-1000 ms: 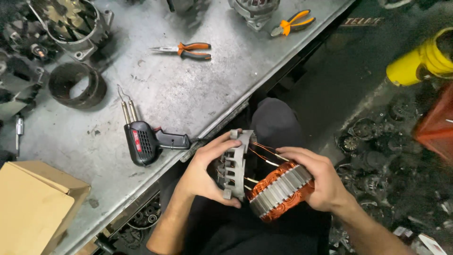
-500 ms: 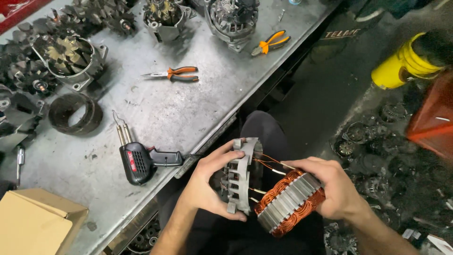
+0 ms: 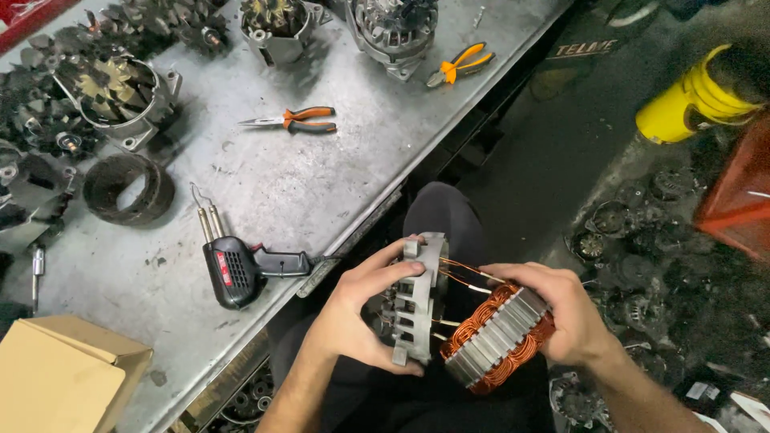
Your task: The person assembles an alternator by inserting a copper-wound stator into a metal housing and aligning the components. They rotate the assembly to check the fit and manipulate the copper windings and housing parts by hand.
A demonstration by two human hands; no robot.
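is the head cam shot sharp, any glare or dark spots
Head view: sharp on both hands, the left hand and right hand, and the copper-wound stator ring; soft sheen on the grey metal workbench; the floor at right is dim.

Scuffed grey metal workbench (image 3: 321, 192) above a dark, cluttered floor (image 3: 642, 240).

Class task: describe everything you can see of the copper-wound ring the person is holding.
The ring is a round metal core of stacked grey plates, with shiny copper windings bulging from both edges. It looks clean and undamaged. It is held tilted over the person's lap, beside the bench, not resting on it. The right hand wraps over its far side. Thin copper leads run from it to the grey finned housing, which the left hand grips; ring and housing stand slightly apart, joined only by those leads.
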